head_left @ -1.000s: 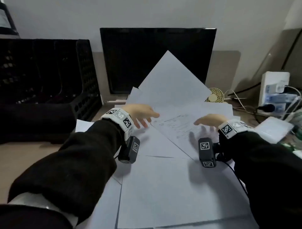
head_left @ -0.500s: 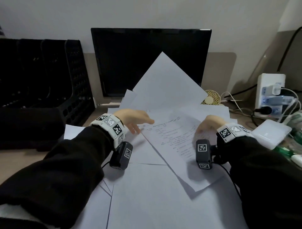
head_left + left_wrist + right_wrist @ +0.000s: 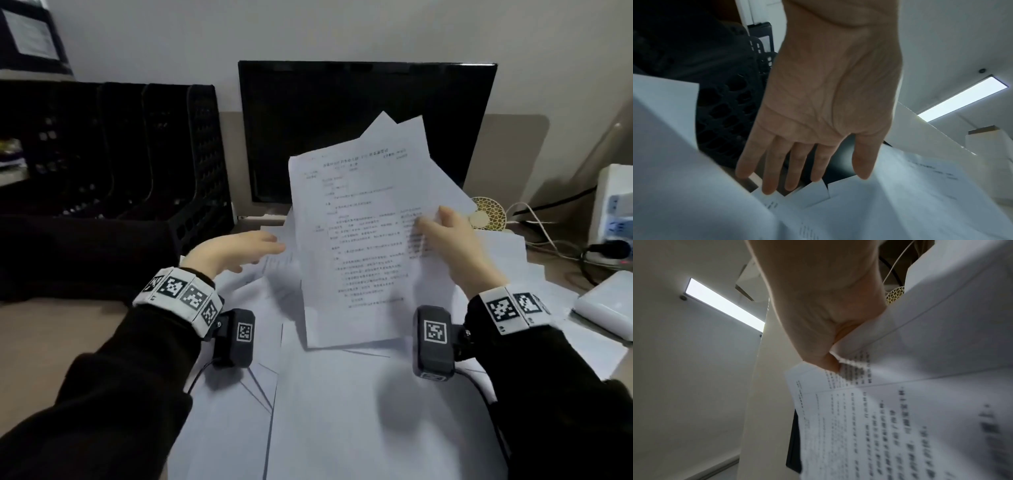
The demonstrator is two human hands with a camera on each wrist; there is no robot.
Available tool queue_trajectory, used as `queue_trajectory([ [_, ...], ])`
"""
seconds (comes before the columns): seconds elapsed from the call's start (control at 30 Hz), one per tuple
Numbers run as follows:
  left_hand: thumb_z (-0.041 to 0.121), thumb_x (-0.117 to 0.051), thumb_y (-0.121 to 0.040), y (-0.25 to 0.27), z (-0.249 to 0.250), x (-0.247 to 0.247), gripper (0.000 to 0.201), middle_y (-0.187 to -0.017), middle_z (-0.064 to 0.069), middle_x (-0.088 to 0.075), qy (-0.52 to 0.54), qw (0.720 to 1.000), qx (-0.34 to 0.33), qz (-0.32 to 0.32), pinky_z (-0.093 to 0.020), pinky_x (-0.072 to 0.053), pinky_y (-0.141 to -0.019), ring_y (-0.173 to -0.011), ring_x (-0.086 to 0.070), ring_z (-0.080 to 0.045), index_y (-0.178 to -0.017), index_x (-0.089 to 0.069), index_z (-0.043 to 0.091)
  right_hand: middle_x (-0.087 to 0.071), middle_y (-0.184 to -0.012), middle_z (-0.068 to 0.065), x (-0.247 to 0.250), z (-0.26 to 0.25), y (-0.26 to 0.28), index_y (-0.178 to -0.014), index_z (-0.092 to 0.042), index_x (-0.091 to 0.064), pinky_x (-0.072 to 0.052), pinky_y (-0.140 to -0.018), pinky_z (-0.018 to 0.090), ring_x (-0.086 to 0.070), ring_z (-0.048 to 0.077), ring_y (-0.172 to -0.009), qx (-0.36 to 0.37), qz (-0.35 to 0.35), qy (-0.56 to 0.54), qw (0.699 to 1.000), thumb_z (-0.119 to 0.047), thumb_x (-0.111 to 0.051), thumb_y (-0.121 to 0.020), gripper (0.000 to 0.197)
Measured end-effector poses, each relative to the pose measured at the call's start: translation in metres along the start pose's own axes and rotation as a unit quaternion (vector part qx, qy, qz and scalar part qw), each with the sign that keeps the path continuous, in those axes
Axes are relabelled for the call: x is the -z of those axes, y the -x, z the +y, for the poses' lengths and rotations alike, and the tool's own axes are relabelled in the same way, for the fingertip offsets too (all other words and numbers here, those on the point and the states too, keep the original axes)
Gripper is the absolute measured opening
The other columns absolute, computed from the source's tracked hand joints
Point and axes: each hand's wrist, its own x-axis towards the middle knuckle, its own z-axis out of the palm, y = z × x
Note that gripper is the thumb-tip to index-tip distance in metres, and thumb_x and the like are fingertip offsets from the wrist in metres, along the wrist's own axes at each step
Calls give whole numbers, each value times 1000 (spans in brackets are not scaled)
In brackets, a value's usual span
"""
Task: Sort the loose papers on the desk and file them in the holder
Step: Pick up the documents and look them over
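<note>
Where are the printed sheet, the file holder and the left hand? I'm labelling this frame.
printed sheet (image 3: 356, 240): head view, middle of its text side, raised by the right hand.
file holder (image 3: 202, 164): head view, perforated right side wall.
left hand (image 3: 236, 248): head view, back of the hand, fingers straight.

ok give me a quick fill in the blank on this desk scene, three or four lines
1. The printed sheets are held up by the ____ hand.
2. The left hand reaches over the loose papers with its fingers ____.
3. The black holder stands to the ____ of the monitor.
4. The monitor's screen is ____.

Missing words: right; straight; left; dark
</note>
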Motion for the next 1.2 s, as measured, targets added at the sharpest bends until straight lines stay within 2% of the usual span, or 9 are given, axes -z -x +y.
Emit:
queue_trajectory([
  [0.17, 37, -54, -93, -12, -6, -5, 50, -117, 5, -59, -15, 999, 7, -37, -32, -48, -90, -103, -59, -14, -140, -43, 24, -64, -82, -2, -15, 5, 3, -85, -12, -55, -48, -55, 14, -61, 0, -64, 19, -9, -42, 999, -4, -49, -94, 14],
  [0.3, 33, -63, -88, -16, -13, -6, 48, -117, 3, -61, -14, 1000, -8, -15, -24, -49, -76, -93, -59, -10, -133, -49, 27, -60, -74, -8, -21, 1, 8, -78, -16, -52, -45, -54, 13, -59, -4, -59, 27, -7, -71, 997, -2, -48, -95, 22],
  [0.43, 26, -65, -88, -18, -21, -3, 17, -92, 6, -64, 32, 998, -16, -49, -21, -46, -69, -74, -53, -8, -105, -69, 24, -60, -86, 29, -27, -2, 11, -93, 11, -49, -46, -66, 34, -59, 30, -71, 41, -2, -83, 996, -14, -54, -90, 26],
  [0.5, 25, -64, -89, -18, -21, -4, 13, -84, 4, -60, 14, 999, -12, -41, -20, -45, -66, -70, -50, -9, -100, -71, 22, -61, -88, 27, -27, -5, 13, -99, 13, -49, -46, -69, 38, -57, 25, -75, 47, -4, -89, 995, -17, -54, -87, 32],
  [0.67, 17, -58, -91, -17, -9, 2, 13, -84, -2, -65, -29, 993, -73, 94, -23, -41, -58, -72, -56, -14, -98, -69, 14, -55, -82, 11, -24, -9, 13, -93, 14, -47, -43, -68, 37, -52, 20, -76, 52, 0, -98, 994, -16, -55, -86, 32],
  [0.87, 13, -46, -92, -3, -17, 36, 23, -97, -9, -65, 36, 927, -71, 367, -32, -43, -74, -90, -59, -26, -103, -66, 13, -50, -86, 6, -18, -4, 7, -84, 6, -47, -39, -68, 38, -47, 20, -77, 43, 0, -96, 994, -30, -56, -76, 38],
  [1.0, 14, -45, -95, 4, -29, 54, 24, -98, -9, -64, 96, 896, -91, 423, -31, -40, -69, -84, -56, -23, -109, -63, 10, -53, -84, 6, -13, -2, 5, -87, 4, -47, -44, -69, 34, -51, 18, -76, 34, 18, -110, 993, -31, -57, -80, 37],
  [1.07, 14, -43, -96, 4, -35, 57, 23, -98, -9, -64, 119, 883, -94, 444, -31, -40, -68, -81, -55, -23, -109, -62, 9, -55, -75, -2, -7, -1, 2, -78, -8, -49, -46, -62, 23, -54, 7, -66, 37, 50, -109, 992, -18, -55, -90, 17],
  [1.2, 13, -43, -96, 7, -33, 60, 26, -100, -7, -62, 147, 839, -120, 510, -29, -37, -72, -88, -56, -24, -114, -61, 7, -42, -66, -6, 5, 1, -4, -69, -17, -36, -40, -55, 19, -47, 0, -52, 26, 110, -135, 984, -5, -49, -93, 30],
])
